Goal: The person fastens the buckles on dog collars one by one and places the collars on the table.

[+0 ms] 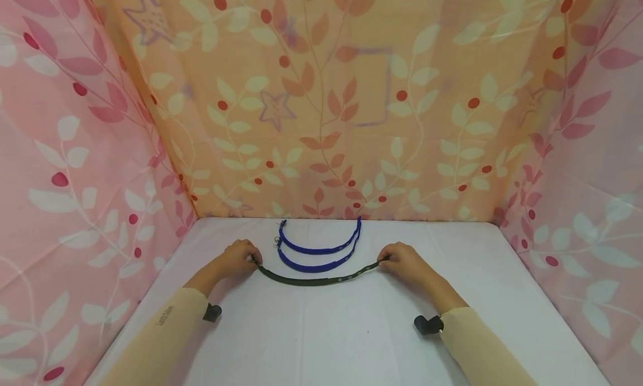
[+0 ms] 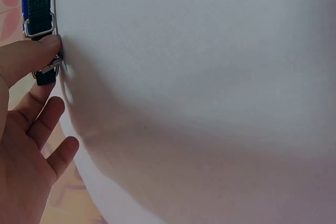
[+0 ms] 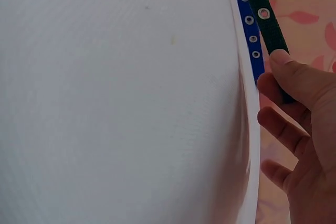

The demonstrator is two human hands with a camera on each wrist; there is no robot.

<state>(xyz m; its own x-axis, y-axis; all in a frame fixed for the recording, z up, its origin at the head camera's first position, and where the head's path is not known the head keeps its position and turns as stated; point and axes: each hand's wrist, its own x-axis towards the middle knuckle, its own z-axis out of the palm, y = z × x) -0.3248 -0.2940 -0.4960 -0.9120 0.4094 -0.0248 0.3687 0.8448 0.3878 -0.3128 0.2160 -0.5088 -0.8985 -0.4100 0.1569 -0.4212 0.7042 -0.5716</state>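
Note:
A dark green collar curves between the two hands, bowed toward the near side of the table. My left hand pinches its buckle end; in the left wrist view a metal buckle shows beneath the thumb. At the other end, my right hand pinches the tip between thumb and index finger, beside a row of metal eyelets. Just behind lie two blue collars, the nearer one and the farther one, both bent in similar curves with their ends pointing away.
All of this is on a table with a white cloth. A patterned orange curtain hangs along its far edge, and pink floral curtains flank both sides. Dark wrist devices sit at the beige sleeves.

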